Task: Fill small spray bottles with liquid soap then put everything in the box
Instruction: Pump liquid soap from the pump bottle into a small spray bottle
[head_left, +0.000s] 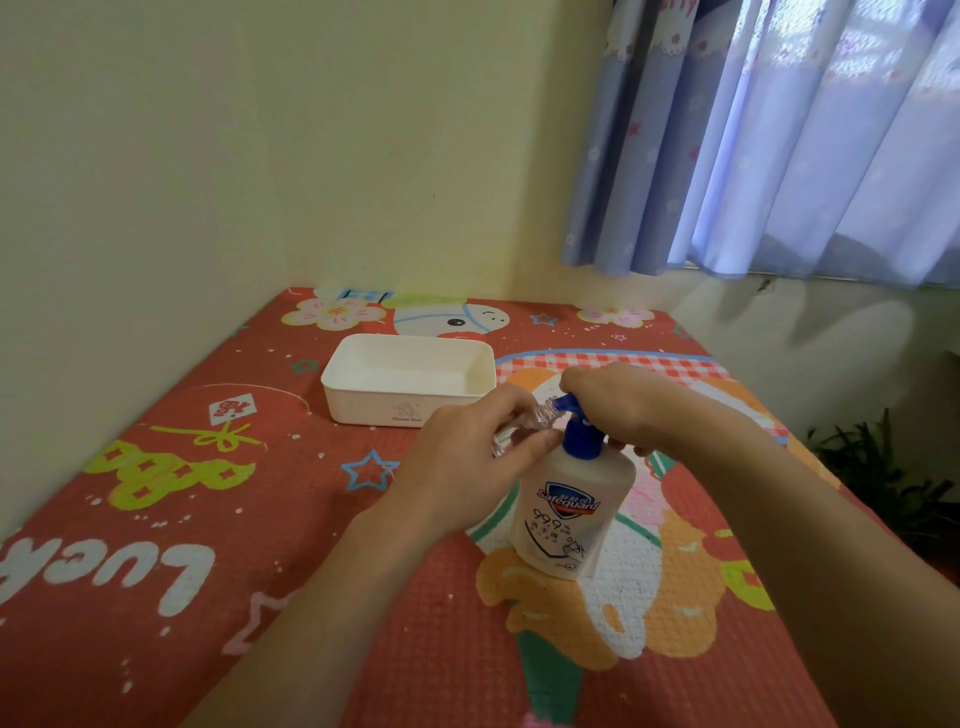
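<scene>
My left hand (467, 462) is closed around a small clear spray bottle (519, 426), its mouth tilted up to the nozzle. My right hand (618, 405) presses down on the soap bottle (571, 509) pump. The white box (410, 382) behind looks empty, so I'd say filling has barely begun.

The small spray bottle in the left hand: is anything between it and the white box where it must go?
Nothing visible. The small clear spray bottle is held by the left hand at the soap pump's blue nozzle; the white box sits open just behind, with only bare mat between.
</scene>
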